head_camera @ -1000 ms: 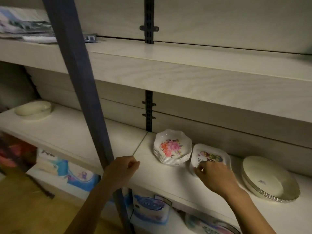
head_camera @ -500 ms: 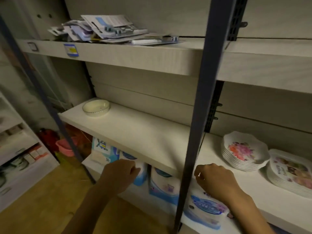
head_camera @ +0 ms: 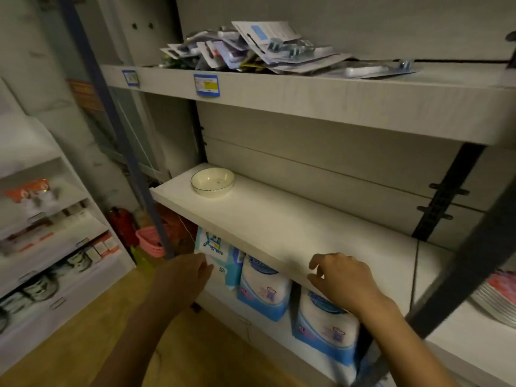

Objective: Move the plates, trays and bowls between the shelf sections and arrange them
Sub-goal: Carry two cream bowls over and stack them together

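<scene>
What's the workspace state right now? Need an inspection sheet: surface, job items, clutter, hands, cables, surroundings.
Surface: middle shelf, a pale board; it carries one bowl at its far left end.
Job's things: cream bowl upright on the middle shelf; stack of plates in the next section to the right, cut off by the frame edge.
Clutter: heap of carded packets on the top shelf; blue-and-white packs under the middle shelf.
Hands: left hand loosely curled, holds nothing; right hand at the shelf's front edge with fingers relaxed, holds nothing; contact unclear.
Cables: nothing seen.
Surroundings: blue post, dark post, side shelving with goods, pink basket, wooden floor.
</scene>
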{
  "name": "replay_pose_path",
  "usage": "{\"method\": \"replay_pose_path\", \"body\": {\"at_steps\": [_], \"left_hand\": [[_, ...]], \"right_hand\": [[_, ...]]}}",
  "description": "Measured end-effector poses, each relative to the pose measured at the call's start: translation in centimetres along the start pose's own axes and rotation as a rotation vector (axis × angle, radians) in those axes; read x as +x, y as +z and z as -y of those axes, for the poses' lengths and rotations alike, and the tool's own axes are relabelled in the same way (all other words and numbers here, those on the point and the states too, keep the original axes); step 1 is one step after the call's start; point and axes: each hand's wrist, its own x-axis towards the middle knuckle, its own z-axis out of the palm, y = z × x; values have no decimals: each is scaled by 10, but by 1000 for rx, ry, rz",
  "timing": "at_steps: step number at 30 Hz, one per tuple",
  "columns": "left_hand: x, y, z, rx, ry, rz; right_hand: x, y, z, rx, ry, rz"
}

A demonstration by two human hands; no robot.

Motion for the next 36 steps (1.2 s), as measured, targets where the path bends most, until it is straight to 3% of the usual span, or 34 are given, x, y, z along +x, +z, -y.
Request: {"method": "replay_pose_path", "body": {"at_steps": [12,22,29,36], "left_hand": [[145,-9,88,-14,9,-51],[243,1,156,-81,11,-91],[300,8,207,-129,45,23],[357,5,266,-84,154,122]], "right_hand": [[172,11,60,6,-60,-28],[302,32,114,45,12,-35],[388,56,157,122,238,22],[449,73,186,26,485,81]]}}
